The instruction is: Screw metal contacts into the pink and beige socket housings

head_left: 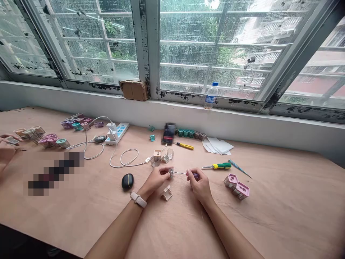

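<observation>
Screwdriver (pixel 187 174) – slim, steel-shafted, its dark handle mostly wrapped in your right hand (pixel 199 185) – points left, its tip at a small clear plastic housing (pixel 171 173) pinched in your left hand (pixel 155 180). Both hands are closed narrowly on what they hold, just above the plywood surface (pixel 258 230). Your fingers hide most of the handle, and the housing is too small to show where the tip meets it. Just below your hands sits another clear housing (pixel 166 193). A pixelated patch (pixel 55 173) hides whatever lies further left.
</observation>
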Demonstrator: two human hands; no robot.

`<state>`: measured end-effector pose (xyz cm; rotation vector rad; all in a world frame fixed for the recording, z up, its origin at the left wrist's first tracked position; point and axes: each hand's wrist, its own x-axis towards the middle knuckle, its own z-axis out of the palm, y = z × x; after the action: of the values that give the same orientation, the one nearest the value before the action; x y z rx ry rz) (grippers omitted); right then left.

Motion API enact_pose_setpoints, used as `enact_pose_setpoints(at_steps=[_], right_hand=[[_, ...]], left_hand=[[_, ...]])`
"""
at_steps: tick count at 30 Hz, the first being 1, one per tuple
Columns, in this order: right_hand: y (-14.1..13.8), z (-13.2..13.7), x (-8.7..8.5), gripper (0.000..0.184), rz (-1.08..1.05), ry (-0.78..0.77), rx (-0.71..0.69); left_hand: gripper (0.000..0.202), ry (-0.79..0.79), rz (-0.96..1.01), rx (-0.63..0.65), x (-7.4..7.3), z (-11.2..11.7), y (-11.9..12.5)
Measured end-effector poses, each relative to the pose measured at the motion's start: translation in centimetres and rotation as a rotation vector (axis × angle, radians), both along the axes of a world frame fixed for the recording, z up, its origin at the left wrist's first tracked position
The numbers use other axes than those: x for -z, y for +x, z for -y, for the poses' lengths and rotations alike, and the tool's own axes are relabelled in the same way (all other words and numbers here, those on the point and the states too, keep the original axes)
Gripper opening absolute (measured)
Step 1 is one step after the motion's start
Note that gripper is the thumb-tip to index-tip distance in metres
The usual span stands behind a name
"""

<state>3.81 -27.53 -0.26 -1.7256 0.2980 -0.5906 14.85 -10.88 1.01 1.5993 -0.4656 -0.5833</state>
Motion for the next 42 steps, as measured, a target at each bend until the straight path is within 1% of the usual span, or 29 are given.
enact_pose_setpoints(at_steps=[7,11,14,18,21,25,31,38,42], right_hand=[[0.1,0.1,0.2,0.040,0.001,0.017,0.015],[0.0,0.2,0.2,0.040,0.006,0.033,0.036],[0.0,0.2,0.1,0.040,0.013,0.047,0.046],[0.1,0.3,0.2,0.042,0.020,0.070,0.064],[0.1,0.3,0.3,0.041,0.033,0.093,0.073],[0.2,0.4,0.5,0.042,0.042,0.107,0.083],[0.3,0.5,0.6,0.042,0.037,0.101,0.080],[0.3,0.5,0.7,0.041,0.035,0.099,0.076],[0.3,0.5,0.8,0.042,0.026,0.100,0.074]], left_hand=[[0.039,-0.024,-0.010,-0.022,-0.2,0.0,-0.1],[0.036,-0.079,-0.064,-0.050,-0.4,-0.1,-0.1],[0.031,-0.198,-0.192,-0.073,-0.4,-0.2,0.0],[0.018,-0.425,-0.408,-0.090,-0.1,-0.4,0.6],[0.013,-0.505,-0.512,-0.146,0.0,-0.5,1.0],[0.017,-0.549,-0.636,-0.221,0.1,-0.6,1.3],[0.019,-0.598,-0.748,-0.268,-0.1,-0.6,1.4],[0.022,-0.657,-0.746,-0.266,-0.5,-0.7,1.1],[0.023,-0.657,-0.729,-0.279,-0.6,-0.6,1.1]])
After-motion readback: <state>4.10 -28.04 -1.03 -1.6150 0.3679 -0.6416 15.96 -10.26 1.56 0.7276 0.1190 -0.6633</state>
